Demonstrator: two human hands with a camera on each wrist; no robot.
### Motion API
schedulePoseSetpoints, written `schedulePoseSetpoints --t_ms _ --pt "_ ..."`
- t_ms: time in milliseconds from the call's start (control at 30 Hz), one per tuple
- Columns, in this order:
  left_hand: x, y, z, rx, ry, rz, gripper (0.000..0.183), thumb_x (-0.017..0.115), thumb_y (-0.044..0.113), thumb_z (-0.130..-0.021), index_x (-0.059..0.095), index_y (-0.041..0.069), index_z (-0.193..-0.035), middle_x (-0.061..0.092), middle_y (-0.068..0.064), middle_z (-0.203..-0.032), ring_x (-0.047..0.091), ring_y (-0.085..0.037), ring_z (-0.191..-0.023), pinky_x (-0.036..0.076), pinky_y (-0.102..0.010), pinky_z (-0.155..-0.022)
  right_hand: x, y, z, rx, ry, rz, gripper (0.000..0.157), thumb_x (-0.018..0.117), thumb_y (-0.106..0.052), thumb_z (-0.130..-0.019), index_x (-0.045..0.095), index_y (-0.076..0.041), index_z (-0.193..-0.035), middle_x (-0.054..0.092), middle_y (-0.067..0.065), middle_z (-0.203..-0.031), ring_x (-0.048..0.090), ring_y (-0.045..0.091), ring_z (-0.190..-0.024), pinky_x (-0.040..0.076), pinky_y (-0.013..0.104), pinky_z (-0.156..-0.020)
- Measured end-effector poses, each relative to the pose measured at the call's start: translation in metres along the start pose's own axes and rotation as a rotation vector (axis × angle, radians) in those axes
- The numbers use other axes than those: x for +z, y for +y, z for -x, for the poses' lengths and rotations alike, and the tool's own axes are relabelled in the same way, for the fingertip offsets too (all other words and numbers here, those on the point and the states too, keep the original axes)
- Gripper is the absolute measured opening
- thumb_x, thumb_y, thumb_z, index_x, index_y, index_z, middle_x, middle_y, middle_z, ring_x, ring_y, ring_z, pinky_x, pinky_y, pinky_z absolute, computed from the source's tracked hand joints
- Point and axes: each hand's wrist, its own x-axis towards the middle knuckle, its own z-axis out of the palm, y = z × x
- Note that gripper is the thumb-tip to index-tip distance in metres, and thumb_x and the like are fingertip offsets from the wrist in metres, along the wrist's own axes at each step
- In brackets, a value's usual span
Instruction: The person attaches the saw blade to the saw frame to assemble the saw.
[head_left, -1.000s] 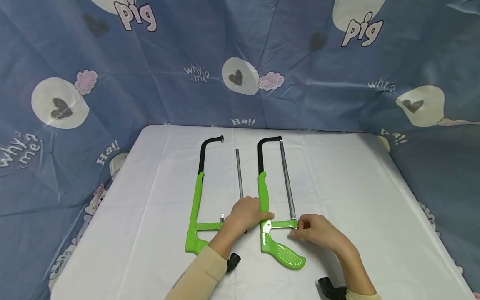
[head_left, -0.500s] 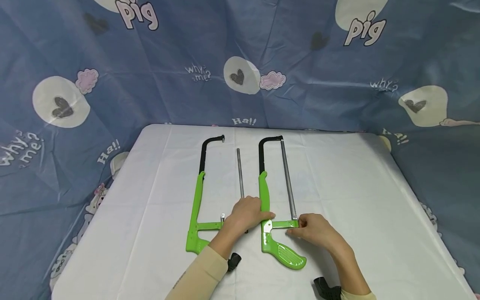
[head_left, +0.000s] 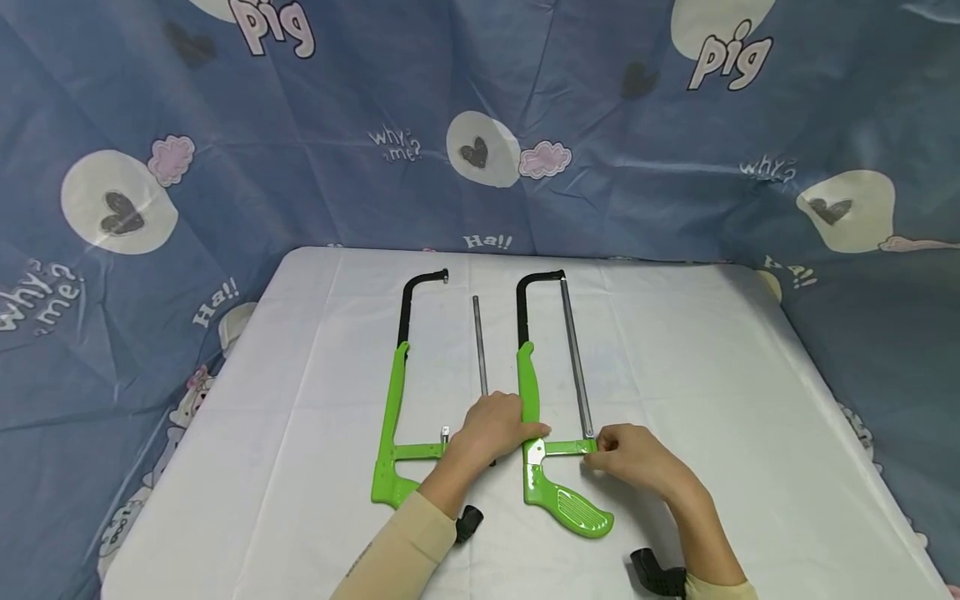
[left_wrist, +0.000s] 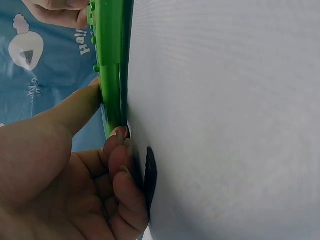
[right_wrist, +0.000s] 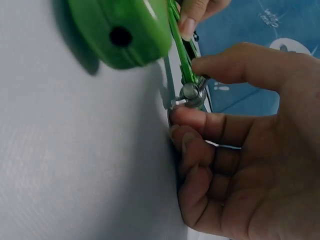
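Note:
Flat on the white cloth lies a hacksaw (head_left: 529, 387) with a green handle, a black bow and a grey blade (head_left: 574, 358) fitted across it. My left hand (head_left: 491, 423) holds its green frame, thumb over the top and fingers at the far side. At the end of the lower green arm my right hand (head_left: 637, 457) pinches a metal wing nut (right_wrist: 190, 92) between thumb and forefinger; the other fingers curl against the cloth. The saw's handle (right_wrist: 137, 25) looms close in the right wrist view.
A second hacksaw (head_left: 393, 400) without a blade lies to the left, its grip partly hidden by my sleeve (head_left: 408, 546). Between the saws is a loose blade (head_left: 479, 342), partly behind my left hand. Blue printed fabric (head_left: 337, 167) hangs around the table.
My right thumb and fingers have shifted slightly around the wing nut, and that wrist has moved a little. My left hand and both saws stay in place.

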Motion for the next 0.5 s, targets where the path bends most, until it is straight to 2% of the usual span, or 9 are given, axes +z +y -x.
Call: schedulePoseSetpoints --t_ms 333,500 --pt "-0.0003 0.0005 0.0006 -0.008 -0.002 -0.005 0.046 0.065 0.056 -0.076 0.05 0.016 -0.058 0.044 0.004 -0.05 0.044 -0.013 -0.044 0.036 -0.028 -0.042 -0.0032 0.006 0.0017 -0.039 -0.039 -0.062 0.024 0.065 -0.029 -0.079 0.053 -0.012 -0.067 0.046 -0.003 -0.06 0.038 0.011 -0.055 0.029 0.024 -0.05" --pt "-0.0005 0.0009 0.0006 0.0 0.006 -0.009 0.046 0.065 0.056 -0.077 0.05 0.017 -0.057 0.043 0.004 -0.05 0.044 -0.012 -0.044 0.035 -0.028 -0.041 -0.0057 0.007 0.0008 -0.051 -0.075 -0.078 0.021 0.063 -0.026 -0.081 0.055 -0.01 -0.069 0.046 -0.002 -0.06 0.038 0.011 -0.055 0.03 0.024 -0.05"
